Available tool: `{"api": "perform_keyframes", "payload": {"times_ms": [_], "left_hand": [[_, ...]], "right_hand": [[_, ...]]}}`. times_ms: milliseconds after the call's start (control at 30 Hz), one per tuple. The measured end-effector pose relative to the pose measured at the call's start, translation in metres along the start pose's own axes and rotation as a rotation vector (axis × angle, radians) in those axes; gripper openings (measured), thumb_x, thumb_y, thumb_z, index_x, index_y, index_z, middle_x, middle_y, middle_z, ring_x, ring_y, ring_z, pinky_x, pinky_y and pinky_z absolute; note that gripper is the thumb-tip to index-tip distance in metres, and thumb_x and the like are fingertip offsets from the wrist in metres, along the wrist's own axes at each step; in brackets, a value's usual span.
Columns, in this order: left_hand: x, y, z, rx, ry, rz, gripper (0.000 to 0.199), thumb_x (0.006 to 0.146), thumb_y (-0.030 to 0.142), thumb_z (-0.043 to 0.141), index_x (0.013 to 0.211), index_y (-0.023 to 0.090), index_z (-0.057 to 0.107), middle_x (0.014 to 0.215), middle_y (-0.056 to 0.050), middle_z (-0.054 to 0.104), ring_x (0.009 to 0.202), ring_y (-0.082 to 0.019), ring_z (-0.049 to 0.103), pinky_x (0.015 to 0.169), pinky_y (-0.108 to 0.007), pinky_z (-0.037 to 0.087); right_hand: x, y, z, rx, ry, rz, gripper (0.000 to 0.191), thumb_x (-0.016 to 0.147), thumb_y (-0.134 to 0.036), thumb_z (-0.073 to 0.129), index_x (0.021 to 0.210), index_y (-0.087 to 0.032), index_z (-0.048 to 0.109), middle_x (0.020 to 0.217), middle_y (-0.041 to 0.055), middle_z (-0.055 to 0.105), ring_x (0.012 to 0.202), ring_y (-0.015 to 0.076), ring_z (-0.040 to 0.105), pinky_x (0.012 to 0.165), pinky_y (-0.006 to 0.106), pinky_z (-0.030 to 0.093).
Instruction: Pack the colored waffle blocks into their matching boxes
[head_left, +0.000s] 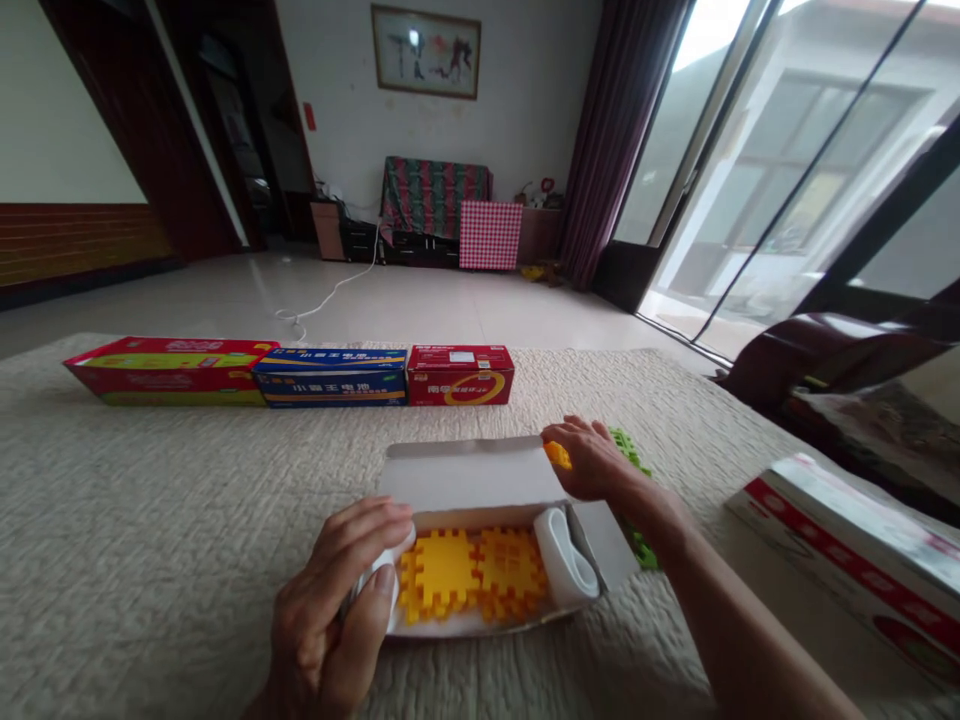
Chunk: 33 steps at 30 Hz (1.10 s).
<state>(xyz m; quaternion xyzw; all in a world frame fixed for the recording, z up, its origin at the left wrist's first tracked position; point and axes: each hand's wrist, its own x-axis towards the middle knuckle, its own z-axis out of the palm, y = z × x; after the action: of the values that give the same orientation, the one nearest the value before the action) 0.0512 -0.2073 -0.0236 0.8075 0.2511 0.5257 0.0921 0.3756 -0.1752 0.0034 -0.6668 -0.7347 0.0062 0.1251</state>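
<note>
An open cardboard box (450,475) lies in front of me with its lid folded back. Inside it are stacked yellow interlocking building blocks (448,568), toothed along their edges. At the box's right end stands a rolled white foam sheet (566,560). My left hand (337,595) is closed around another white foam roll (384,575) at the left end, its thumb over the near side. Beyond the lid's right corner, my right hand (592,460) has its fingers bent over a yellow block (557,454), mostly hidden. Green toothed blocks (630,448) lie behind the right wrist.
Along the back of the quilted surface (187,500) stand a red and green box (180,372), a blue box (334,378) and a red box (461,376). A white and red carton (855,560) sits at the right. A dark wooden armrest (810,350) is beyond it.
</note>
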Motion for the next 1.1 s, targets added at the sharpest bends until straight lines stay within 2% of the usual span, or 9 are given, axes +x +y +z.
{"api": "perform_keyframes", "payload": {"times_ms": [167, 267, 367, 467, 567, 633, 700, 900, 1100], "left_hand": [[-0.003, 0.001, 0.001, -0.017, -0.019, -0.030, 0.039, 0.084, 0.005, 0.045, 0.118, 0.016, 0.060, 0.121, -0.009, 0.062, 0.120, -0.027, 0.053, 0.102, -0.046, 0.044], [-0.004, 0.002, 0.001, 0.003, -0.025, -0.013, 0.041, 0.084, 0.004, 0.042, 0.121, 0.015, 0.058, 0.123, -0.010, 0.061, 0.121, -0.027, 0.052, 0.103, -0.047, 0.043], [-0.004, 0.002, 0.002, 0.019, -0.014, 0.011, 0.043, 0.085, 0.003, 0.040, 0.123, 0.014, 0.056, 0.123, -0.011, 0.061, 0.121, -0.027, 0.051, 0.103, -0.048, 0.043], [-0.004, 0.002, 0.003, 0.020, -0.013, 0.023, 0.044, 0.085, 0.004, 0.039, 0.125, 0.014, 0.055, 0.123, -0.011, 0.061, 0.122, -0.027, 0.051, 0.103, -0.049, 0.043], [-0.004, 0.002, 0.003, 0.030, -0.016, 0.020, 0.044, 0.085, 0.005, 0.039, 0.125, 0.015, 0.055, 0.124, -0.011, 0.061, 0.121, -0.027, 0.051, 0.104, -0.050, 0.042], [-0.004, 0.002, 0.002, 0.038, -0.019, 0.023, 0.044, 0.086, 0.005, 0.039, 0.125, 0.015, 0.055, 0.124, -0.011, 0.061, 0.121, -0.026, 0.052, 0.104, -0.050, 0.042], [-0.003, 0.002, 0.001, 0.037, -0.025, 0.031, 0.044, 0.085, 0.005, 0.039, 0.125, 0.015, 0.054, 0.124, -0.011, 0.061, 0.121, -0.026, 0.052, 0.104, -0.050, 0.042], [-0.003, 0.002, 0.000, 0.016, -0.026, 0.047, 0.044, 0.085, 0.005, 0.039, 0.126, 0.014, 0.054, 0.124, -0.012, 0.061, 0.121, -0.027, 0.052, 0.102, -0.051, 0.043], [-0.003, 0.002, 0.002, 0.021, -0.032, 0.038, 0.044, 0.085, 0.005, 0.040, 0.125, 0.013, 0.055, 0.125, -0.012, 0.061, 0.122, -0.028, 0.052, 0.103, -0.051, 0.042]], "right_hand": [[0.003, 0.004, 0.007, -0.030, -0.027, -0.001, 0.015, 0.075, -0.018, 0.059, 0.088, -0.021, 0.067, 0.099, 0.0080, 0.069, 0.098, 0.0242, 0.057, 0.087, 0.040, 0.037], [0.005, 0.007, 0.001, -0.027, 0.013, 0.004, 0.019, 0.078, -0.017, 0.056, 0.094, -0.021, 0.066, 0.104, 0.0079, 0.068, 0.096, 0.0222, 0.060, 0.085, 0.037, 0.040], [-0.001, 0.000, -0.025, 0.020, 0.149, -0.006, 0.023, 0.083, -0.023, 0.053, 0.104, -0.020, 0.064, 0.113, 0.0093, 0.065, 0.095, 0.0199, 0.062, 0.087, 0.035, 0.044], [-0.018, -0.027, -0.063, 0.207, 0.325, -0.090, 0.026, 0.082, -0.035, 0.060, 0.105, -0.024, 0.065, 0.110, 0.0049, 0.067, 0.096, 0.0201, 0.063, 0.089, 0.036, 0.047], [-0.042, -0.066, -0.088, 0.350, 0.130, -0.210, 0.032, 0.080, -0.035, 0.062, 0.112, -0.031, 0.064, 0.111, -0.0004, 0.068, 0.097, 0.0191, 0.064, 0.087, 0.034, 0.050], [-0.055, -0.089, -0.089, 0.340, -0.018, -0.292, 0.035, 0.076, -0.032, 0.066, 0.111, -0.034, 0.064, 0.110, -0.0018, 0.068, 0.096, 0.0190, 0.064, 0.085, 0.033, 0.052], [-0.062, -0.102, -0.082, 0.302, -0.068, -0.330, 0.036, 0.074, -0.026, 0.066, 0.109, -0.032, 0.065, 0.109, -0.0002, 0.068, 0.097, 0.0200, 0.064, 0.088, 0.034, 0.052], [-0.068, -0.096, -0.062, 0.205, -0.040, -0.377, 0.040, 0.072, -0.018, 0.065, 0.110, -0.029, 0.063, 0.115, 0.0038, 0.065, 0.103, 0.0218, 0.061, 0.091, 0.036, 0.050], [-0.066, -0.090, -0.069, 0.142, -0.028, -0.320, 0.031, 0.076, -0.022, 0.061, 0.107, -0.028, 0.062, 0.110, 0.0038, 0.065, 0.093, 0.0194, 0.061, 0.086, 0.034, 0.049]]}}
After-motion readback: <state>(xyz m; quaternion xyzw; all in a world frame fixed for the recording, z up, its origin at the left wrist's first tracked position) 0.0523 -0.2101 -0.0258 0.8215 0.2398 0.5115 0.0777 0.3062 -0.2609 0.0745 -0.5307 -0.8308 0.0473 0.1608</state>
